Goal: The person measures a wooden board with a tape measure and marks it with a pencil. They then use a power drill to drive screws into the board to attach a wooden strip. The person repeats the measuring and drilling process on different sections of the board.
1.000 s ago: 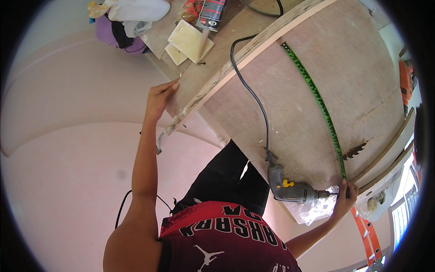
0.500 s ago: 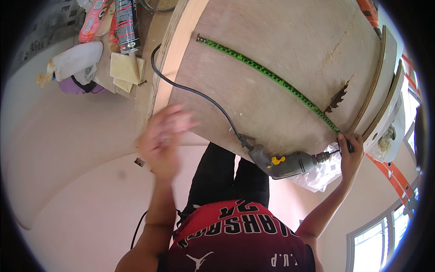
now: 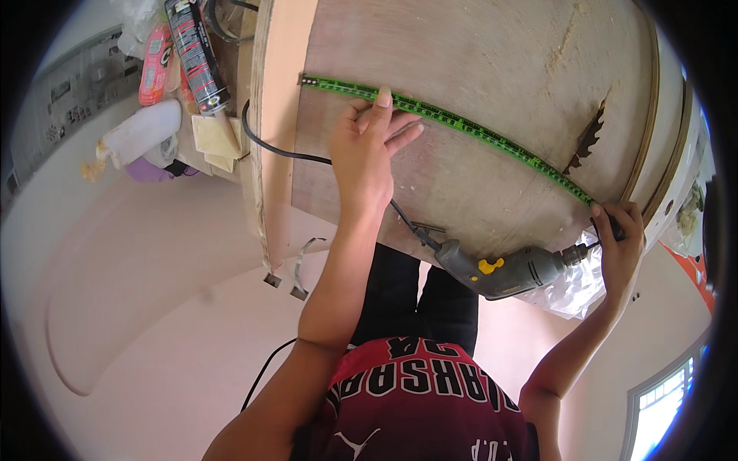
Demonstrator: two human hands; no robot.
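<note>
A bright green tape measure (image 3: 492, 140) is drawn out across a wooden board (image 3: 461, 46), from the pale strip at the left to the board's right side. My left hand (image 3: 366, 165) grips the blade near its left end, thumb on top and fingers partly spread below it. In my right hand (image 3: 621, 242) is the dark case end of the tape, mostly hidden by the fingers. Just left of that hand lies a grey corded drill (image 3: 523, 270) with a yellow switch, along the board's near edge.
A dark toothed blade (image 3: 589, 144) pokes up through the board. The drill's black cord (image 3: 284, 153) runs left, passing behind my left arm. Clear plastic (image 3: 573, 290) lies beneath the drill. At upper left are a black spray can (image 3: 197, 58), a pink packet (image 3: 155, 65) and pale square pieces (image 3: 215, 137).
My left hand has come up and right from beside the board and taken hold of the tape's blade. My right hand stays at the case end. The view has shifted slightly.
</note>
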